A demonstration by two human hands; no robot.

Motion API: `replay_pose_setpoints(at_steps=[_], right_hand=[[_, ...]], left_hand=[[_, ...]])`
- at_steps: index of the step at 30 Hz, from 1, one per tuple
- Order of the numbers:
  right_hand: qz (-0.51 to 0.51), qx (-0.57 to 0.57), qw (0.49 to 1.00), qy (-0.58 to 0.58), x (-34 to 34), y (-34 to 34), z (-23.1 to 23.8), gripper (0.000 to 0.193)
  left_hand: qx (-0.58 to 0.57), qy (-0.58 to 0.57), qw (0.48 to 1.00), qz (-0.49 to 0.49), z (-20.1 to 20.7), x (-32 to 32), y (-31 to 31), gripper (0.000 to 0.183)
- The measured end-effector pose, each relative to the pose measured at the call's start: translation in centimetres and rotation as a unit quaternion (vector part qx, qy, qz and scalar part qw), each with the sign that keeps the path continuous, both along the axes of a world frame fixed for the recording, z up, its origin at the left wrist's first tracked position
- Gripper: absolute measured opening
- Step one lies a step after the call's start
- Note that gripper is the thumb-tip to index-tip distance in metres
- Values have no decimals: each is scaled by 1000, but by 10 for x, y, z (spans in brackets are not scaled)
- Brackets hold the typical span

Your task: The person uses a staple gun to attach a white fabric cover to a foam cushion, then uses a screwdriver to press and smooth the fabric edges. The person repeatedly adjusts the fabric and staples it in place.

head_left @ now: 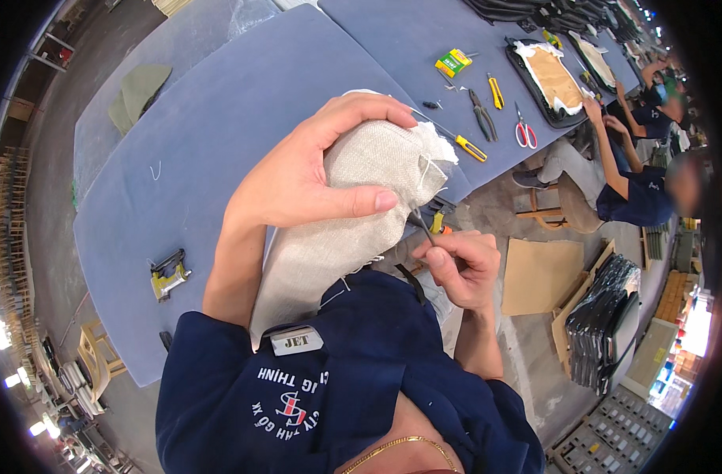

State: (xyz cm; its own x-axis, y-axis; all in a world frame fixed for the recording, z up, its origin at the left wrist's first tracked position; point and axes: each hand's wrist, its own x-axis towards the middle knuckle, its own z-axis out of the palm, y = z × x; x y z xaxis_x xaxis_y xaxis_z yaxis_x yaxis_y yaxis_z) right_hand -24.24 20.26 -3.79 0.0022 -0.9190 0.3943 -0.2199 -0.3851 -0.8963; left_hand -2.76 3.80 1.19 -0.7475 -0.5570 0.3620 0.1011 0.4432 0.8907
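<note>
My left hand (301,170) is wrapped over the top of a pad covered in beige woven fabric (317,245), its thumb pressing the cloth near a corner. The pad is tilted up against my body, and white padding (440,146) shows at its far edge. My right hand (463,265) pinches a thin, dark, rod-like tool (422,225). The tool's tip meets the edge of the fabric just right of my left thumb; its exact kind is hard to make out. Loose threads hang from the fabric's lower edge.
On the blue-grey table (179,150) lie a staple gun (169,276), yellow-handled screwdriver (470,148), pliers (482,117), yellow cutter (496,92), scissors (525,133) and small box (453,62). Co-workers sit at the right by a padded panel (550,75). Stacked dark panels (601,332) stand lower right.
</note>
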Motion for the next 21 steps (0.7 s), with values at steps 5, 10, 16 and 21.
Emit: replay_pose_setpoints(at_steps=[5,10,16,21], right_hand=[[89,74,993,13,-23,7,-22,15],[67,42,997,20,-10,5,-25,13],[50,23,999,1,-12,10,-23,13],[15,58,998,18,-7,2,-12,18]], left_hand=[[8,-9,1000,-2,2,0,0,67],[32,-3,999,0,-2,-2,1,67],[21,-9,1000,9,3,2,1,67],[37,-7,999,15,1,0,3,67]])
